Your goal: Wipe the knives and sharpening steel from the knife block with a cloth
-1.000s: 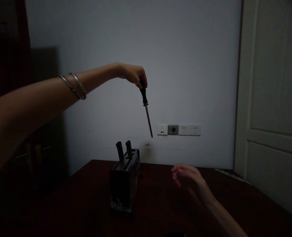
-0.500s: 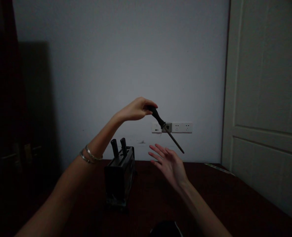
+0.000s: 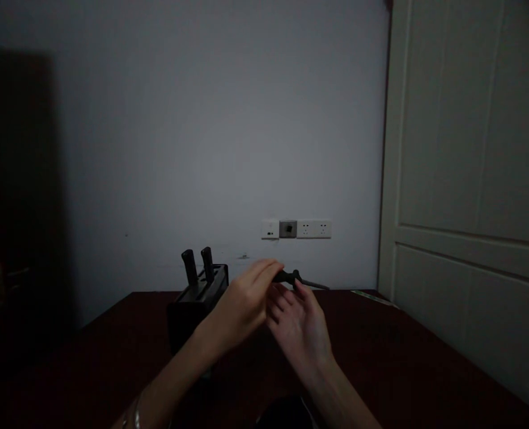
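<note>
My left hand is closed around the rear of the black handle of a sharpening steel. The steel lies nearly level, its thin grey rod pointing right. Just below it, my right hand is open, palm up. Its thumb tip is at the handle's front end by the guard, and its fingers are partly hidden behind my left hand. To the left stands a black knife block, partly covered by my left forearm. Two black-handled knives rise from its slots.
The dark red table runs back to a pale wall with a row of sockets. A light strip lies at the table's back right edge. A dark object sits at the bottom, cut off. A white panelled door is at right.
My left hand has come down with the sharpening steel, which turned from steeply slanted to nearly level. It now meets my right hand. The view has shifted slightly right.
</note>
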Available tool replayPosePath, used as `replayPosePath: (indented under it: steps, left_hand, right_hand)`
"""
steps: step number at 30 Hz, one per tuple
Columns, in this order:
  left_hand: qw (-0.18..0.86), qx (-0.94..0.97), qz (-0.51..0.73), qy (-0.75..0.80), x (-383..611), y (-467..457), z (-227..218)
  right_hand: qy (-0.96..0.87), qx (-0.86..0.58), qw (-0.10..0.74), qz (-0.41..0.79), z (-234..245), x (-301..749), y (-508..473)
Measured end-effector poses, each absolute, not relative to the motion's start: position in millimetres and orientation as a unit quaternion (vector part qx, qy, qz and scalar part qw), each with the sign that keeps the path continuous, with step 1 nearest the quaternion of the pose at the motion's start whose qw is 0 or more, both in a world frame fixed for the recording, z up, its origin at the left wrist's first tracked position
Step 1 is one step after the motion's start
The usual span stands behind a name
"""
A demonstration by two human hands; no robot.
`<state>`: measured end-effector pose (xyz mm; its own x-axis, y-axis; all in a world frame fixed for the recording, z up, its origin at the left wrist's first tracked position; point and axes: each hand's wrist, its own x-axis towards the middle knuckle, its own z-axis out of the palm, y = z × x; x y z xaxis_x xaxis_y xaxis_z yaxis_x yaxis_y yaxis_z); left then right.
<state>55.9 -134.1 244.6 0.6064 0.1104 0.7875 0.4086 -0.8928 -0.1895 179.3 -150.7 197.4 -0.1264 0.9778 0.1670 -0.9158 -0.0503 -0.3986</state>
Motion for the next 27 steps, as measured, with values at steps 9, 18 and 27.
replayPosePath:
  steps: [9,18,27]
  left_hand:
    - [0.237,-0.858,-0.443,-0.108,67,-118,191]
    - [0.263,-0.835,-0.477,-0.081,78,-126,156]
    - [0.184,-0.842,-0.491,-0.128,85,-137,124]
  right_hand:
    - [-0.166,-0.171,0.706,0.667,173,184,-131]
    - [-0.173,-0.252,0.786,0.538,155,185,-121]
    - [-0.298,-0.297,0.768,0.483,137,198,-117]
